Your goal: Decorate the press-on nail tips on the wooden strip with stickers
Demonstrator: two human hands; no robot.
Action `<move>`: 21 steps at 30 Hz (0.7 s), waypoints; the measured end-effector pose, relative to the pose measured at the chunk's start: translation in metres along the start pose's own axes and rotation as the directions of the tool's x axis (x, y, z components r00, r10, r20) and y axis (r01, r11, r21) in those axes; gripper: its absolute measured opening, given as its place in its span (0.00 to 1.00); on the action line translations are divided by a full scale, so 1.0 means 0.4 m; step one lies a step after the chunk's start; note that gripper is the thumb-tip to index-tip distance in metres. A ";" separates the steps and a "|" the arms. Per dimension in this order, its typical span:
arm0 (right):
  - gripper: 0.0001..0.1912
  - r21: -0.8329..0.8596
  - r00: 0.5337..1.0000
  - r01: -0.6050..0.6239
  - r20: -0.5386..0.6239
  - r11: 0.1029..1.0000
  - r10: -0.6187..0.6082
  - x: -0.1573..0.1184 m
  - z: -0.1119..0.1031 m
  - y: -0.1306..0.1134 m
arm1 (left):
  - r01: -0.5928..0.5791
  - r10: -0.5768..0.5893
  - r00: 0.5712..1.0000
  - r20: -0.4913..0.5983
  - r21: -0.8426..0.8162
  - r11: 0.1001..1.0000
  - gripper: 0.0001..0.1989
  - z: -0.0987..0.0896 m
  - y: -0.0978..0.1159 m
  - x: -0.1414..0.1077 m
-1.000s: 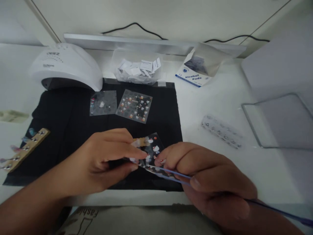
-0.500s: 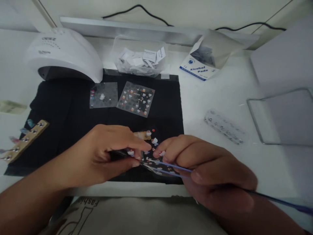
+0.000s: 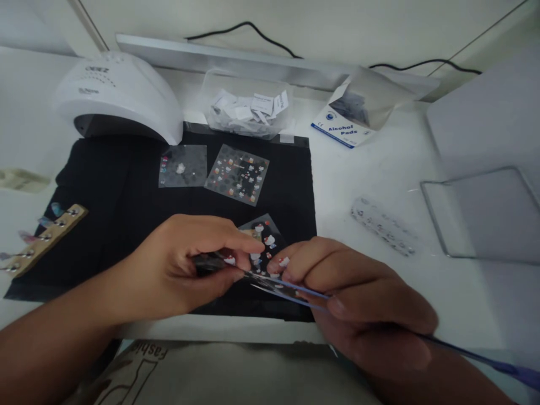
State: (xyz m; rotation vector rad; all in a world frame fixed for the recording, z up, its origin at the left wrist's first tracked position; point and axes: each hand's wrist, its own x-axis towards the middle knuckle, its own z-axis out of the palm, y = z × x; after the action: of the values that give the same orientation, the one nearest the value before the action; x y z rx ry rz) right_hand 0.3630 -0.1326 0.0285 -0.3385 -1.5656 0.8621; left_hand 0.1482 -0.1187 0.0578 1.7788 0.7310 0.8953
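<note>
My left hand (image 3: 198, 264) pinches a clear sticker sheet (image 3: 270, 242) with small white-and-red cartoon figures, thumb and forefinger at its near edge. My right hand (image 3: 358, 287) is closed around purple tweezers (image 3: 310, 291), whose tips lie at the sheet by my left fingertips; its curled fingers also touch the sheet. Whether the tips grip a sticker is too small to tell. Beyond my hands, two more transparent sheets lie on the black mat (image 3: 126, 197): one with a few stickers (image 3: 183, 166) and one with many (image 3: 237, 174).
A white lamp (image 3: 122, 93) stands back left, beside a clear box of packets (image 3: 248, 109). An open alcohol pads box (image 3: 348, 121), a clear case (image 3: 382, 225) and a metal frame (image 3: 447, 225) are right. A nail-tip stand (image 3: 46, 242) sits left.
The view has shifted slightly. The held sheet has tilted a little between my hands, and the tweezers' arms look closer together. Both hands keep their grips.
</note>
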 end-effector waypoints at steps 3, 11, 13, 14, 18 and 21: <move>0.17 0.002 1.000 0.004 -0.018 1.000 -0.004 0.001 0.001 0.002 | -0.020 0.019 1.000 0.011 0.063 0.998 0.17 0.003 -0.001 -0.002; 0.16 0.059 0.999 -0.029 -0.036 0.998 0.031 -0.001 0.004 -0.005 | 0.036 -0.038 0.999 0.026 0.071 0.997 0.11 -0.001 0.002 -0.010; 0.16 0.066 0.998 -0.043 -0.036 0.997 0.046 -0.001 0.006 -0.004 | 0.087 -0.089 0.995 0.037 0.034 0.996 0.10 -0.003 0.004 -0.010; 0.16 0.067 0.998 -0.055 -0.039 0.996 0.057 -0.001 0.007 -0.003 | 0.117 -0.117 0.992 0.041 0.015 0.993 0.10 -0.004 0.005 -0.010; 0.17 0.072 0.997 -0.047 -0.051 0.996 0.051 -0.003 0.013 0.000 | 0.273 -0.270 0.962 0.044 -0.083 0.959 0.09 -0.007 0.013 -0.003; 0.16 0.067 0.998 -0.022 -0.061 0.998 0.026 -0.004 0.018 0.004 | 0.464 -0.453 0.886 0.101 -0.217 0.859 0.06 -0.009 0.017 0.001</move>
State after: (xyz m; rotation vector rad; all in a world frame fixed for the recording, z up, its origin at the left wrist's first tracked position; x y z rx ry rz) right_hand 0.3564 -0.1351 0.0265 -0.3339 -1.4751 0.9116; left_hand 0.1459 -0.1191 0.0652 1.3269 0.9282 0.5845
